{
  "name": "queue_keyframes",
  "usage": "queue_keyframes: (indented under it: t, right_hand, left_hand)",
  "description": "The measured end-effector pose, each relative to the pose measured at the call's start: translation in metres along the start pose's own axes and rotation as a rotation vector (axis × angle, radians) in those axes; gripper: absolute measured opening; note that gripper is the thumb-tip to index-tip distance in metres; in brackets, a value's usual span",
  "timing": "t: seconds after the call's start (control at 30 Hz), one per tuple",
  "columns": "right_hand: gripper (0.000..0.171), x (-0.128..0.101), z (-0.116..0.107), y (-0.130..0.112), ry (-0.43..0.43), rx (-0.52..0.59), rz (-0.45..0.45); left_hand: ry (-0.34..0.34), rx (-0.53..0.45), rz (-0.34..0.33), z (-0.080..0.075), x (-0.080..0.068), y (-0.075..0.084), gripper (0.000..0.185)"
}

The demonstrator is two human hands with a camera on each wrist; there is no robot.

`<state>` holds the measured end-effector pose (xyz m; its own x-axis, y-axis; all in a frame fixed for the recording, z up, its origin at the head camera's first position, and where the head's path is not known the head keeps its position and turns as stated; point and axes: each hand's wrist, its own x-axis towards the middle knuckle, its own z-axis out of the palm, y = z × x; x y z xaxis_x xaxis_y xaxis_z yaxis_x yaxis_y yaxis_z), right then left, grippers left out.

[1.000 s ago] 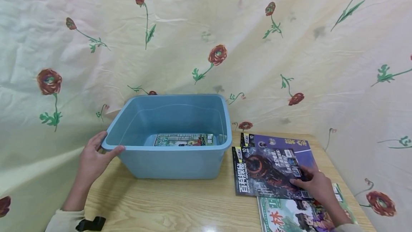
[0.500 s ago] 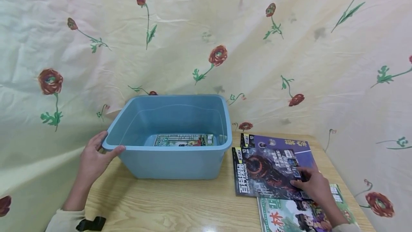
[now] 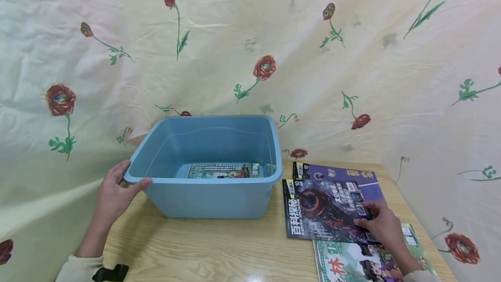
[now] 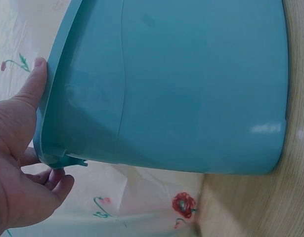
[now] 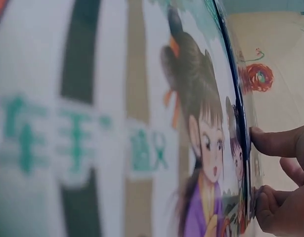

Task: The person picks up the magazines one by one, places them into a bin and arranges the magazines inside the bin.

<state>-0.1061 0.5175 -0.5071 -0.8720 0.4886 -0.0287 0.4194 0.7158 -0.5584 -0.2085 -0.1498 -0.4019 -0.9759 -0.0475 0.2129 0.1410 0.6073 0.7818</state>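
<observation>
Plainly, we see a blue tub (image 3: 215, 199) standing upright on a wooden desk (image 3: 219, 251). At the tub's near left corner, the person's left hand (image 3: 117, 195) grips the rim: we see the thumb lying along its edge, while the left wrist view shows the other fingers bent beneath it. Just right of the tub lies the dark magazine (image 3: 321, 212), face up. On its side farther from the tub, the right hand (image 3: 383, 225) rests thumb and fingertips on the cover, the thumb spread from the forefinger. We note that the dark magazine overlaps two others right of the tub: a purple magazine (image 3: 344, 173) toward the back and a green-edged magazine (image 3: 354, 258) toward the front. Inside the tub, we find another green magazine (image 3: 223, 170) flat on the bottom, partly hidden by the near wall. Behind the tub hangs a flower-patterned cloth (image 3: 215, 86). Nearer us than the tub's left corner, a black strap (image 3: 111, 272) sits at the left sleeve (image 3: 80, 269).
</observation>
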Motion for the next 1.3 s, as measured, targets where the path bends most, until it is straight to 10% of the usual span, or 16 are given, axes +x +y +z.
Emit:
queue_keyframes:
  t: [0.37,1.3]
  right_hand:
    - [0.078,-0.005,-0.003,-0.004,0.029,-0.092,-0.16]
    - [0.099,0.007,-0.001,-0.005,-0.011,-0.046,-0.052]
  left_hand:
    - [-0.002,-0.003,0.008,0.0,0.0,0.001,0.097]
    - [-0.009,0.022,-0.008,0.0,0.0,0.0,0.099]
